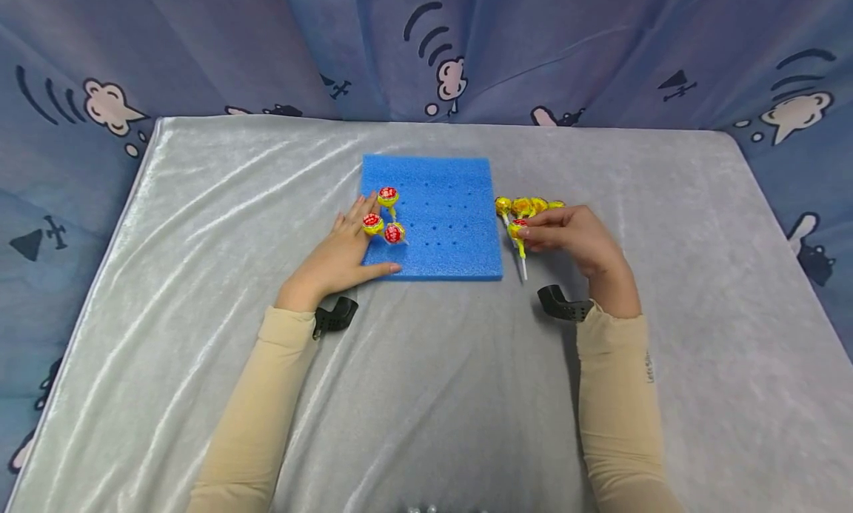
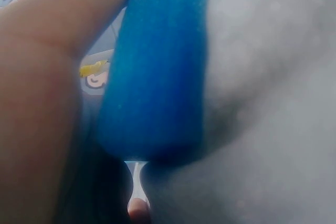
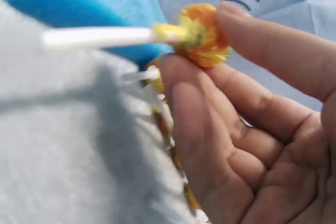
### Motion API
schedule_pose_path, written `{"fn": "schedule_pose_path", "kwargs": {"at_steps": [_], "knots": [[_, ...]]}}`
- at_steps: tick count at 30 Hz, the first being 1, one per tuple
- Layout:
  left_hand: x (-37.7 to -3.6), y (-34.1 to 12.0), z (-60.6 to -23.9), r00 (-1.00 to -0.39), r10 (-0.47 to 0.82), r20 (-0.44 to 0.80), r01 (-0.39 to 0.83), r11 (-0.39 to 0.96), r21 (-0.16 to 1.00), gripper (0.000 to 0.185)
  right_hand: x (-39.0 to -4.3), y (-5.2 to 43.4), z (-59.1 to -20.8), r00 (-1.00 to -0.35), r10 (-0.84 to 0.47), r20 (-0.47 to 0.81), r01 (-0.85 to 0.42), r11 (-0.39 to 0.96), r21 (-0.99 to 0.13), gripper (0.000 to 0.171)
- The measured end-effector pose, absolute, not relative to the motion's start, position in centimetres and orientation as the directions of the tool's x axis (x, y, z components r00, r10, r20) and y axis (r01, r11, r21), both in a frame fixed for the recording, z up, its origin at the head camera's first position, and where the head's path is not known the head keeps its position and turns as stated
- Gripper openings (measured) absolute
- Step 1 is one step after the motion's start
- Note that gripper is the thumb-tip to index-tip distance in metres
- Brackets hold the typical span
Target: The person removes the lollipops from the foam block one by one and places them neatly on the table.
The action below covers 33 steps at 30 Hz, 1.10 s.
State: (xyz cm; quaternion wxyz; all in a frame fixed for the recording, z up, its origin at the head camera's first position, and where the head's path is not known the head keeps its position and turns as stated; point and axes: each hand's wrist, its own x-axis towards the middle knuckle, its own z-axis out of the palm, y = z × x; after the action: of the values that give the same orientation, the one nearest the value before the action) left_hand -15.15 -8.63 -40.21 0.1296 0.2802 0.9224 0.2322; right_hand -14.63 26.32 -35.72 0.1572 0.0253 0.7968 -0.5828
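Observation:
A blue foam board [image 1: 440, 224] with rows of small holes lies on the grey cloth. Three red-and-yellow wrapped lollipops [image 1: 389, 218] stand in its left side. My left hand [image 1: 340, 257] rests flat on the board's left edge, fingers straight, thumb along the front edge; the left wrist view shows the foam edge [image 2: 157, 77] up close. My right hand [image 1: 566, 235] pinches a wrapped lollipop [image 3: 202, 35] by its head, with the white stick [image 3: 94, 36] pointing away, just right of the board. Several more lollipops [image 1: 529, 204] lie behind that hand.
A grey velvety cloth [image 1: 426, 394] covers the table. Blue cartoon-print curtains [image 1: 426, 47] enclose the back and sides. Black wrist camera mounts [image 1: 563, 304] sit at both wrists.

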Motion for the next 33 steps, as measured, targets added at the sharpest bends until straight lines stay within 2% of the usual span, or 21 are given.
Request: {"fn": "schedule_pose_path", "kwargs": {"at_steps": [5, 12, 24, 33], "knots": [[-15.2, -8.6, -40.3, -0.809, 0.578, -0.109, 0.455, 0.732, 0.507, 0.082, -14.8, 26.4, -36.4, -0.919, -0.164, -0.358, 0.256, 0.442, -0.86, 0.028], [-15.2, -8.6, -40.4, -0.808, 0.579, -0.107, 0.458, 0.732, 0.504, 0.081, -14.9, 26.3, -36.8, -0.899, -0.143, -0.415, 0.314, 0.453, -0.835, 0.026], [-15.2, -8.7, -40.4, -0.809, 0.579, -0.101, 0.458, 0.729, 0.509, 0.075, -15.1, 26.7, -37.3, -0.891, -0.185, -0.415, 0.279, 0.499, -0.821, 0.029], [-15.2, -8.7, -40.3, -0.808, 0.579, -0.109, 0.454, 0.73, 0.511, 0.077, -14.9, 27.5, -36.9, -0.898, -0.152, -0.413, 0.284, 0.517, -0.808, 0.03]]}}
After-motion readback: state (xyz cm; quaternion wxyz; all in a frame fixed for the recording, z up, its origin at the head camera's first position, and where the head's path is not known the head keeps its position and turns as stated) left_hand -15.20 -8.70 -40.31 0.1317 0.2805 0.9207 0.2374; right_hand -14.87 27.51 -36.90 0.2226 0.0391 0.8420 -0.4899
